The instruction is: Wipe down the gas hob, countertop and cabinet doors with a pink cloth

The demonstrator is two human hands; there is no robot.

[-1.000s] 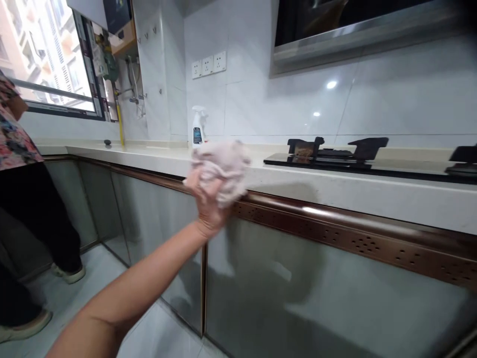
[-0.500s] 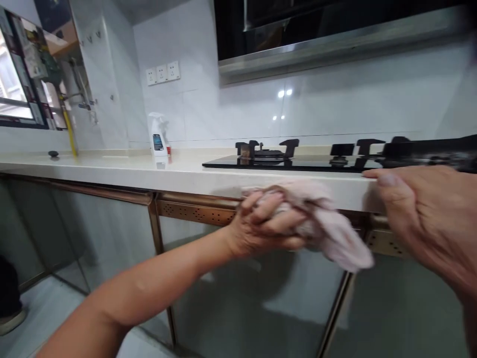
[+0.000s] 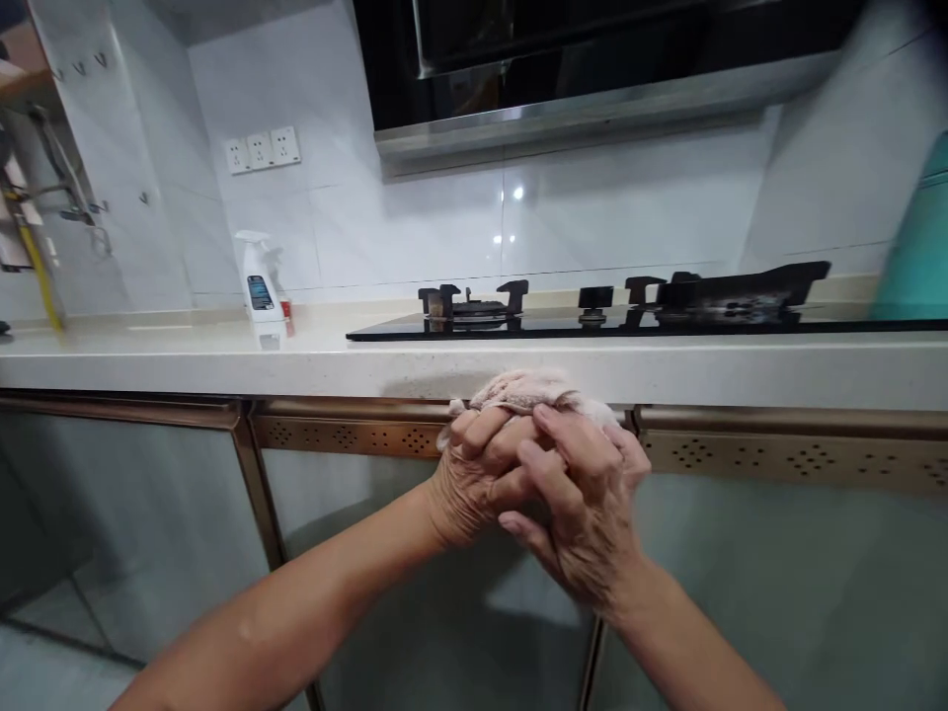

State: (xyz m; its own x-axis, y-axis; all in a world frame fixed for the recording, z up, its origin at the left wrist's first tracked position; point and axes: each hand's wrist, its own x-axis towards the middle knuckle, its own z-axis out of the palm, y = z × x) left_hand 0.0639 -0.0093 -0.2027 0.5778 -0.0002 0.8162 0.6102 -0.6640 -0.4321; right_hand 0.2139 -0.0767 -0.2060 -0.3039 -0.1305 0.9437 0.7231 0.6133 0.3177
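Cloth: A pale pink cloth (image 3: 529,388) is bunched against the lower front edge of a white countertop (image 3: 296,373), in front of the stove and over part of a perforated bronze-coloured rail (image 3: 348,434).
Left hand: The person's left hand (image 3: 485,484) reaches in from the lower left, its fingers curled and holding the cloth.
Right hand: The right hand (image 3: 585,504) comes from the lower right and overlaps the left one. Its fingers are bent and close together, some touching the cloth; whether they grip it or only press cannot be told.
Stove: A black glass cooktop (image 3: 474,334) lies on the countertop behind the hands, with dark pan supports (image 3: 511,294) standing on it.
Spray bottle: A white spray bottle (image 3: 259,286) with a dark label stands upright at the left, near the tiled wall (image 3: 341,232).
Above: A black range hood (image 3: 592,59) with a metallic lower edge hangs over the cooktop.
Wall: Three white sockets (image 3: 261,151) sit in a row above the bottle.
Below: Greyish cabinet doors (image 3: 185,533) with bronze-coloured frames.
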